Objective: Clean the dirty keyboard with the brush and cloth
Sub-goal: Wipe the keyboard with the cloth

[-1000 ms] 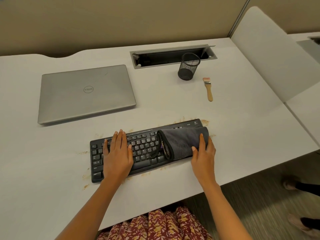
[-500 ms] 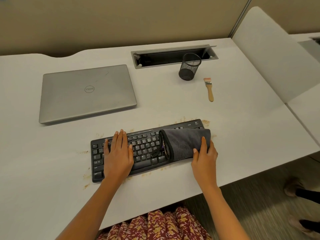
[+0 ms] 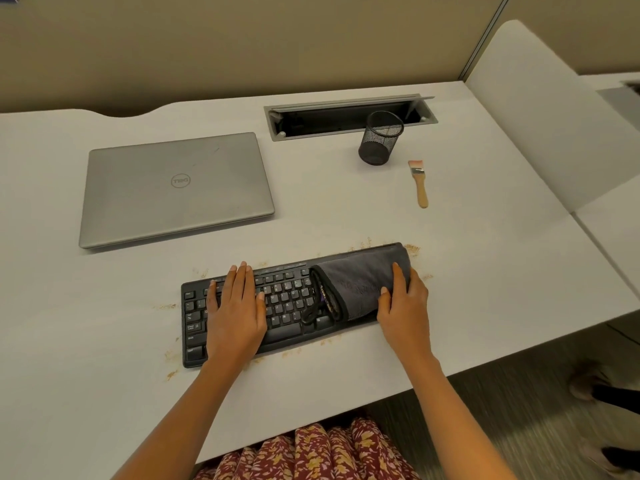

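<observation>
A black keyboard (image 3: 287, 299) lies slanted near the desk's front edge, with brown crumbs scattered around it. My left hand (image 3: 235, 310) rests flat on its left half, fingers straight. A folded dark grey cloth (image 3: 356, 282) covers the keyboard's right end. My right hand (image 3: 401, 306) presses on the cloth's right side with fingers extended. A small brush (image 3: 419, 181) with a wooden handle and pale bristles lies on the desk behind, untouched.
A closed silver laptop (image 3: 176, 188) sits at the back left. A black mesh pen cup (image 3: 379, 138) stands beside an open cable tray (image 3: 346, 116). The white desk (image 3: 485, 271) ends close in front; a white divider (image 3: 540, 109) rises on the right.
My right hand has slid the cloth toward the keyboard's right end, now covering its top right corner. My left hand stays put.
</observation>
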{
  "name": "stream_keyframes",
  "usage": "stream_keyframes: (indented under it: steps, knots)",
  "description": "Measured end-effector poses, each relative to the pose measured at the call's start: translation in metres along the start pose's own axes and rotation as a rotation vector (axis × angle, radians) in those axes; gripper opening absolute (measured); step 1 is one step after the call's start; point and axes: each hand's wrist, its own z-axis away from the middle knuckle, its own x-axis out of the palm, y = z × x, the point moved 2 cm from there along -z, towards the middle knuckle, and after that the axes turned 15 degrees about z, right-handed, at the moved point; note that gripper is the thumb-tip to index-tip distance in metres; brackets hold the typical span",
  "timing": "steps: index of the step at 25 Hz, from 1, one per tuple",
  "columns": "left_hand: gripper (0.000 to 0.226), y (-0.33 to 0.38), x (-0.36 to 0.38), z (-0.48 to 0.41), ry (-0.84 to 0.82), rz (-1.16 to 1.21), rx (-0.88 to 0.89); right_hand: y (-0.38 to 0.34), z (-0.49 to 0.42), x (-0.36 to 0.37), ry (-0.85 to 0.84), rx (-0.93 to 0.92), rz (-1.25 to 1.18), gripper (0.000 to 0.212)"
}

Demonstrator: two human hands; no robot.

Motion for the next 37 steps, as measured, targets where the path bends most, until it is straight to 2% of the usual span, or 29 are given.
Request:
stream_keyframes:
  steps: [5, 13, 21, 29, 37]
  knots:
    - [0.063, -0.001, 0.001, 0.0, -0.001, 0.001, 0.002, -0.008, 0.018, 0.0, -0.007, 0.114, 0.064, 0.053]
    - [0.064, 0.001, 0.0, 0.0, -0.006, -0.02, -0.006, -0.021, -0.054, 0.0, -0.112, -0.001, 0.024, 0.054]
    - [0.063, 0.0, 0.001, 0.0, -0.008, -0.014, -0.003, -0.02, 0.016, 0.002, -0.029, 0.075, 0.096, 0.058]
    - [0.062, 0.0, 0.0, 0.0, -0.001, -0.012, -0.005, -0.034, -0.022, 0.015, -0.022, 0.018, 0.172, 0.061]
    - [0.062, -0.001, 0.001, 0.0, -0.005, -0.027, -0.003, -0.029, 0.027, 0.02, 0.044, 0.061, 0.111, 0.058]
